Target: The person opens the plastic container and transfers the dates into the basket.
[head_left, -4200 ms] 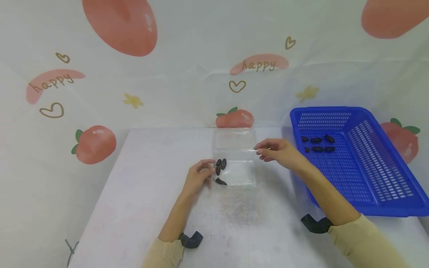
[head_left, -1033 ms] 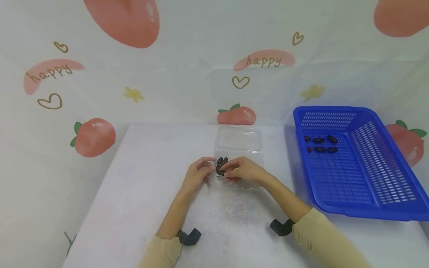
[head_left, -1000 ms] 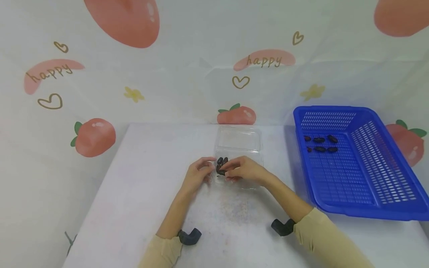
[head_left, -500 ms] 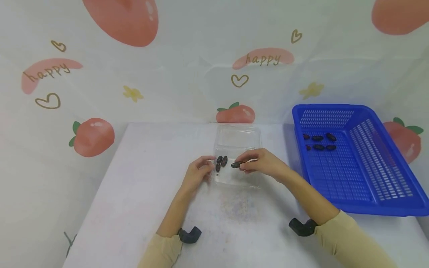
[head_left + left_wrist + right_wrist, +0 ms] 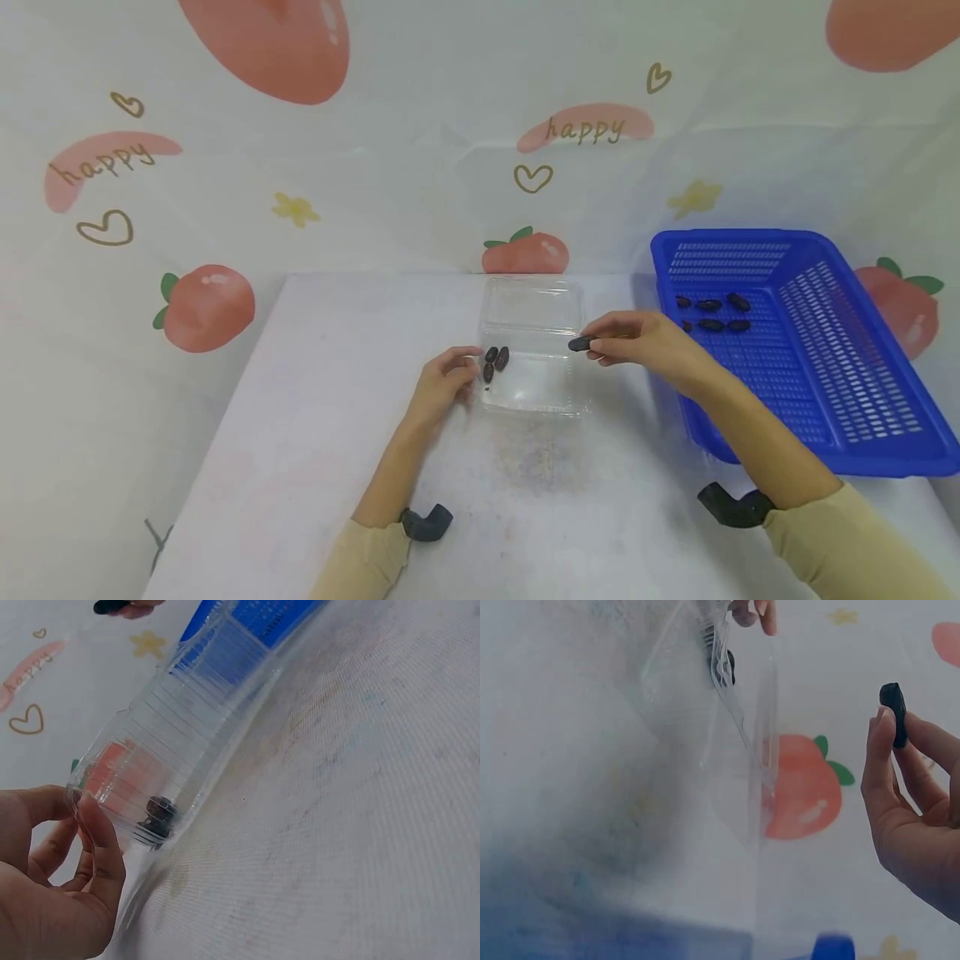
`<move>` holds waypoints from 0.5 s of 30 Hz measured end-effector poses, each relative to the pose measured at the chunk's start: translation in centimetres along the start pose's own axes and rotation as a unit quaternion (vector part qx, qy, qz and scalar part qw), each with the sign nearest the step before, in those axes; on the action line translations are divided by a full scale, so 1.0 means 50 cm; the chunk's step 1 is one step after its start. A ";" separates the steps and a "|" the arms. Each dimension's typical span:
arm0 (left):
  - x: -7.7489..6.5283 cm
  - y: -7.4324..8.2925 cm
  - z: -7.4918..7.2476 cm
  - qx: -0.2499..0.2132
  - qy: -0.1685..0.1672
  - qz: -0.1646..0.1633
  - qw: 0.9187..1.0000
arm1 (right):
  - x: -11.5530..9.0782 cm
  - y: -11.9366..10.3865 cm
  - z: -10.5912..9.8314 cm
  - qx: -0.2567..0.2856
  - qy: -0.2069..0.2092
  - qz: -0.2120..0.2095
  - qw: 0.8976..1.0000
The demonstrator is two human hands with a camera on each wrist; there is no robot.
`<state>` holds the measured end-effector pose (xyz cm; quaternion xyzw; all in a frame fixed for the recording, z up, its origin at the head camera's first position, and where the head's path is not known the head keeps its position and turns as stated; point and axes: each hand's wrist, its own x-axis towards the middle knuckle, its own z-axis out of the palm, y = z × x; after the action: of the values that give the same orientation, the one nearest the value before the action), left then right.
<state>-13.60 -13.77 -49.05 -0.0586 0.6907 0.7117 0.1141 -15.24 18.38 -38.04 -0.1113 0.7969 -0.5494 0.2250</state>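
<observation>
A clear plastic clamshell box [image 5: 536, 392] lies with its lid [image 5: 534, 302] folded back. My left hand [image 5: 441, 385] pinches the box's left rim between thumb and forefinger, as the left wrist view shows up close. Three dark dates [image 5: 502, 359] sit together at the left end of the box, with a tiny dark speck in front of them. Above the box's right side, my right hand [image 5: 633, 346] pinches another date [image 5: 893, 712] between thumb and fingertips, held up off the box. The date sticks out past the fingertips toward the left.
A blue slotted plastic basket [image 5: 825, 462] stands to the right, close behind my right forearm. Several dates [image 5: 709, 325] lie in two short rows at its left end. A white printed cloth [image 5: 390, 192] hangs behind the white table [image 5: 315, 433].
My right hand first came from the box's right side to its left end, picked up the date from the front corner, and carried it back to the right. My left hand stayed at the rim.
</observation>
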 end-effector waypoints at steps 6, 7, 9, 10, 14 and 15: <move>-0.001 0.009 0.003 -0.003 -0.001 -0.003 1.000 | -0.029 0.007 -0.039 -0.004 0.034 0.026 0.999; -0.002 0.008 0.003 -0.005 0.000 -0.001 1.000 | -0.033 0.008 -0.047 -0.008 0.039 0.030 0.999; 0.001 0.000 0.001 -0.012 0.000 0.004 1.000 | -0.042 0.009 -0.063 -0.017 0.048 0.036 0.998; 0.001 0.000 0.001 -0.016 -0.001 0.004 1.000 | -0.046 0.010 -0.071 -0.020 0.052 0.039 0.998; -0.002 0.002 0.000 -0.021 -0.002 0.000 1.000 | -0.067 0.013 -0.103 -0.036 0.071 0.057 0.995; -0.002 0.002 0.000 -0.020 -0.002 -0.001 1.000 | -0.070 0.014 -0.111 -0.033 0.075 0.060 0.995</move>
<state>-13.53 -13.80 -48.91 -0.0600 0.6761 0.7254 0.1147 -14.78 24.71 -36.24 -0.0287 0.8344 -0.5154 0.1931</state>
